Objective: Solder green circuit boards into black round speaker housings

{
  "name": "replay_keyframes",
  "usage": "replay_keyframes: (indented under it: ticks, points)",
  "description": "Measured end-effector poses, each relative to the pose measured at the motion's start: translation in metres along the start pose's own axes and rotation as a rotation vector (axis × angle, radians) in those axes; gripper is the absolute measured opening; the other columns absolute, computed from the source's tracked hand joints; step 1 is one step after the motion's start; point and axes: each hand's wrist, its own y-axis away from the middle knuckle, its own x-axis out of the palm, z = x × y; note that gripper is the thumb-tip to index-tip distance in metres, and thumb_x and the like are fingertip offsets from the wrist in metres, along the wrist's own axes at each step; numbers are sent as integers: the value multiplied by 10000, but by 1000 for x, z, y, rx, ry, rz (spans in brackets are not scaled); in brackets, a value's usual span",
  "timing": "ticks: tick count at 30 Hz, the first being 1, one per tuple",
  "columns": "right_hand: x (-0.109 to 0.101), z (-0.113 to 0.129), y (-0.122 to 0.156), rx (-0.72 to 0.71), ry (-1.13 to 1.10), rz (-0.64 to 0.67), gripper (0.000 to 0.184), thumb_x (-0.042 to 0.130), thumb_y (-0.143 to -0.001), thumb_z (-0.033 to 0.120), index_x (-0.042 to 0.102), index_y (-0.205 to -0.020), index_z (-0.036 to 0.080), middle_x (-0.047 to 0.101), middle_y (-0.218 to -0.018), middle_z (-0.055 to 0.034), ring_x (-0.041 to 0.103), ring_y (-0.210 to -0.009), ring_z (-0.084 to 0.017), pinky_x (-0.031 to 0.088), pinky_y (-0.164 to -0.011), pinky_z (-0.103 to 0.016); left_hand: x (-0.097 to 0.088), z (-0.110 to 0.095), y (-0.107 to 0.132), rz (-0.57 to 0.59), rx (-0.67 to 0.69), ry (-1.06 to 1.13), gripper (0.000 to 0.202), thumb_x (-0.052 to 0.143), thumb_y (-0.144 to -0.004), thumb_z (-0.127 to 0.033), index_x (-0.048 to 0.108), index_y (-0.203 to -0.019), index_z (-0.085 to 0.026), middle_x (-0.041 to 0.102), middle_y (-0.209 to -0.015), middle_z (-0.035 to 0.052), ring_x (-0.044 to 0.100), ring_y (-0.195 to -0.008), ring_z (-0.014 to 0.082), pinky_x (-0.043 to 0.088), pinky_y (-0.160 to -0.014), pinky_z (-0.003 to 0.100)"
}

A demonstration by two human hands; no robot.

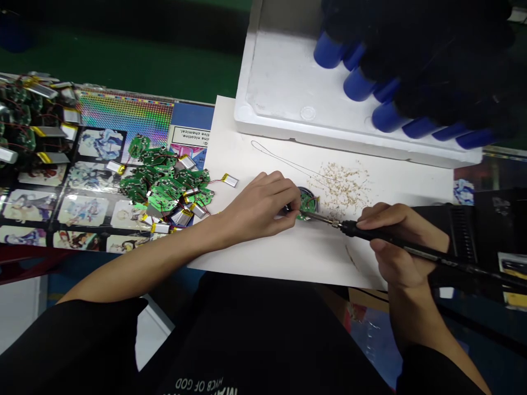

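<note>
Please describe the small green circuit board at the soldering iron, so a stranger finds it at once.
On the white paper sheet, find the pale crumbs. Beside them, the left hand holds a small green circuit board on a round dark-blue part. Unlike the pile of boards further left, it sits alone, at the tip of the soldering iron in the right hand.

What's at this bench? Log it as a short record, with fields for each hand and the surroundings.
Left hand: holds a small round green circuit board at the fingertips
Right hand: grips a black-handled soldering iron, tip at the board
Under hands: white paper sheet, tan flecks on it
Rest: pile of green circuit boards with wired flat batteries; white foam tray; blue cylinders
</note>
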Motion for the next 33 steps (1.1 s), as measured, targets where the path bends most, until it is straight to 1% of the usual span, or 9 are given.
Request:
replay_keyframes:
  ticks: [4,11,19,23,27,31,33]
  points:
    - [0,1,-1,17,-3,-22,109,785,-856,295,812,-941,233,722,-762,-47,648,-671,-220,487,-553,-352,0,-1,0,-4,4,-16,92,581,-1003,-162,649,-950,-194,741,-992,37,596,-962,206,425,-865,356]
    - [-3,4,-3,60,7,9,109,796,-864,305,816,-948,239,732,-781,-51,663,-691,-230,495,-553,-358,0,0,0,1,3,-24,92,584,-999,-157,652,-949,-194,744,-998,36,600,-967,206,428,-867,351]
    - [-5,6,-7,12,48,71,93,776,-878,277,806,-955,234,724,-757,-42,673,-669,-223,512,-568,-361,0,-1,0,3,6,-21,89,591,-993,-150,656,-948,-192,738,-994,33,601,-965,204,432,-865,352]
    - [-5,8,-7,1,59,83,88,764,-889,266,800,-962,232,727,-760,-39,675,-666,-218,519,-571,-360,0,0,0,4,3,-24,88,591,-995,-151,653,-949,-194,741,-998,33,597,-963,203,434,-869,352]
    - [-7,13,-4,-21,99,22,92,795,-871,282,808,-954,244,740,-769,-41,688,-668,-229,500,-541,-363,1,0,0,-7,12,-23,90,591,-996,-153,654,-944,-191,738,-990,32,598,-962,202,438,-869,351]
    - [-8,18,-5,-58,114,-108,109,830,-869,350,815,-937,266,732,-747,-44,688,-665,-252,483,-524,-385,0,0,0,-5,11,-20,89,595,-998,-154,654,-945,-193,736,-989,30,596,-958,199,441,-870,350]
    - [-6,19,-7,-82,118,-177,124,863,-845,356,821,-915,262,725,-728,-42,676,-641,-242,474,-494,-376,0,0,0,-1,12,-14,90,595,-995,-149,655,-945,-193,735,-991,30,598,-960,199,444,-874,351]
